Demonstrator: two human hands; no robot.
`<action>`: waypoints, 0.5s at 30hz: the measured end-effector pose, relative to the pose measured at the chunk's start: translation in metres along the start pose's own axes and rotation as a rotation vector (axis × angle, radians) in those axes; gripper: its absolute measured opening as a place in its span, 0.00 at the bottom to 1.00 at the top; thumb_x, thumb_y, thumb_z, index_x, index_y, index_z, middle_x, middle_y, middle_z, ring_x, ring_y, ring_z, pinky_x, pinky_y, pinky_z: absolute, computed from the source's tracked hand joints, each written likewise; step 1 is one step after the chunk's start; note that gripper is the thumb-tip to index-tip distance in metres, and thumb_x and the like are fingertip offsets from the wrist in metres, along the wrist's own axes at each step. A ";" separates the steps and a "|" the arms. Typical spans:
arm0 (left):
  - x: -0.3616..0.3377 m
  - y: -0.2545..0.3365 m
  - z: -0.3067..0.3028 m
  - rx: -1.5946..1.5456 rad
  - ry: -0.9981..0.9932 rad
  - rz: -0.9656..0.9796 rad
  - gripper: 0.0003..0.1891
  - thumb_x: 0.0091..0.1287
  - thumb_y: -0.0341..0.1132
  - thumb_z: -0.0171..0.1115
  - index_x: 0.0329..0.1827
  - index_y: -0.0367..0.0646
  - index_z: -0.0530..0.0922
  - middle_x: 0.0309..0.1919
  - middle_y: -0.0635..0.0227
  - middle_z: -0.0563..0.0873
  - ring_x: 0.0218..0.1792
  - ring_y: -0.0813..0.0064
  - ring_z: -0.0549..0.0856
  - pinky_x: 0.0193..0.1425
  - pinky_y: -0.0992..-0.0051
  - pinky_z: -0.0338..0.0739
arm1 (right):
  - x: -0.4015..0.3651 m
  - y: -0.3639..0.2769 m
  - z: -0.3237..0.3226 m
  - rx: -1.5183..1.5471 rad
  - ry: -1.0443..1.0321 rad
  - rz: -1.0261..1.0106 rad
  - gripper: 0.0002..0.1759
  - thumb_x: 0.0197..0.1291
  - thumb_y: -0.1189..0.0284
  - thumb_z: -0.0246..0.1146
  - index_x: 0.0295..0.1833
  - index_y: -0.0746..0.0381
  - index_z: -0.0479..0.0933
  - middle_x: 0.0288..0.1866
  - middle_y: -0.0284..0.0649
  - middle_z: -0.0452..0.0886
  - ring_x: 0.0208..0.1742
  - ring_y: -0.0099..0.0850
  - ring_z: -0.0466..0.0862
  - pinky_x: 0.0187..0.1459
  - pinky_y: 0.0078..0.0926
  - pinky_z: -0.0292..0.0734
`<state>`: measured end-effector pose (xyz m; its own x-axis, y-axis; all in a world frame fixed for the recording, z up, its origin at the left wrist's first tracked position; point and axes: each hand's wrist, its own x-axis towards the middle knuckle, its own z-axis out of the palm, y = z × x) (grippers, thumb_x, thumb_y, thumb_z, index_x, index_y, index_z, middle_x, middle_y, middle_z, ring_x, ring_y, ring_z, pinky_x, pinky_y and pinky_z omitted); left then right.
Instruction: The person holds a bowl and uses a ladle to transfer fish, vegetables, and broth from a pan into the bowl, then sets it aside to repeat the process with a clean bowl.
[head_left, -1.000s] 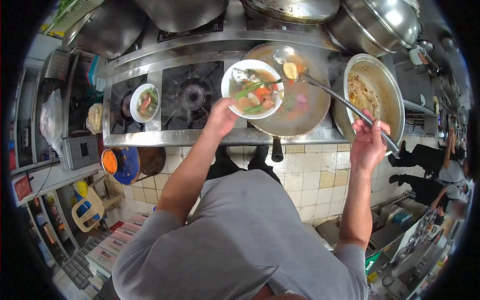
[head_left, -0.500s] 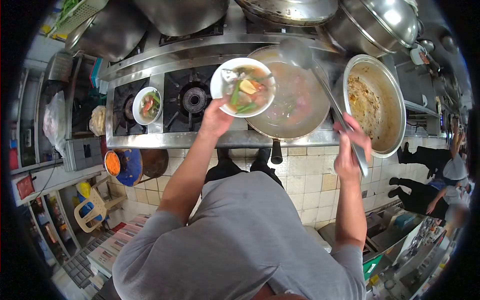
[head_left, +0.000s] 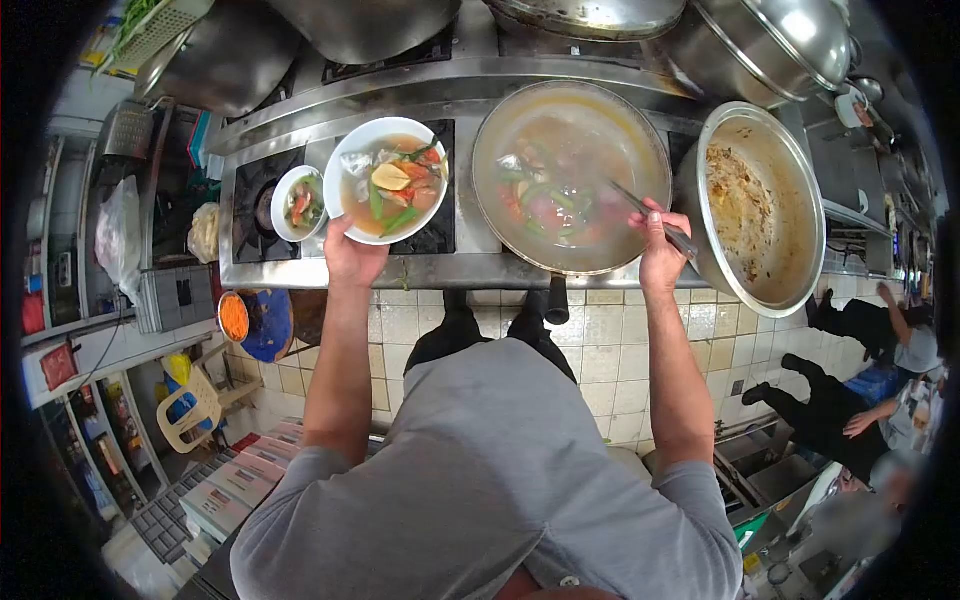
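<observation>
My left hand (head_left: 356, 260) grips the near rim of a white bowl (head_left: 338, 200) over the stove's left side. Soup with green pods, red pieces and a pale yellow slice (head_left: 390, 177) fills it. Closed around a ladle handle (head_left: 680, 240) is my right hand (head_left: 662, 250), at the near right rim of a wide pan (head_left: 487, 215). The ladle's head is hidden in the cloudy broth (head_left: 570, 150), where green and reddish pieces float. A smaller white bowl (head_left: 284, 226) with similar soup stands on the left burner.
Right of the pan is a large metal pot (head_left: 800, 225) with brownish residue inside. Big pots (head_left: 370, 30) line the back. A container of shredded orange food (head_left: 234, 316) is at lower left. Two people in dark trousers (head_left: 815, 405) stand at far right.
My left hand has carried the soup bowl left, away from the pan. My right hand has lowered the ladle from above the pan into the broth.
</observation>
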<state>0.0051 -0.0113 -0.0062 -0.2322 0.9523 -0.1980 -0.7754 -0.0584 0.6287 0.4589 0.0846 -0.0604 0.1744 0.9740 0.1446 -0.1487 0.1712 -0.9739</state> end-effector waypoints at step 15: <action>0.001 -0.023 -0.009 -0.085 -0.109 -0.149 0.37 0.67 0.38 0.60 0.80 0.40 0.63 0.74 0.56 0.75 0.75 0.55 0.74 0.81 0.51 0.65 | 0.003 -0.043 -0.018 0.210 0.227 0.097 0.04 0.79 0.76 0.55 0.52 0.65 0.69 0.56 0.65 0.83 0.42 0.44 0.90 0.42 0.39 0.93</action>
<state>0.0175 -0.0117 -0.0276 -0.0499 0.9788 -0.1987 -0.8444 0.0649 0.5318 0.4836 0.0771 -0.0216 0.3589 0.9333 -0.0129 -0.3689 0.1291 -0.9205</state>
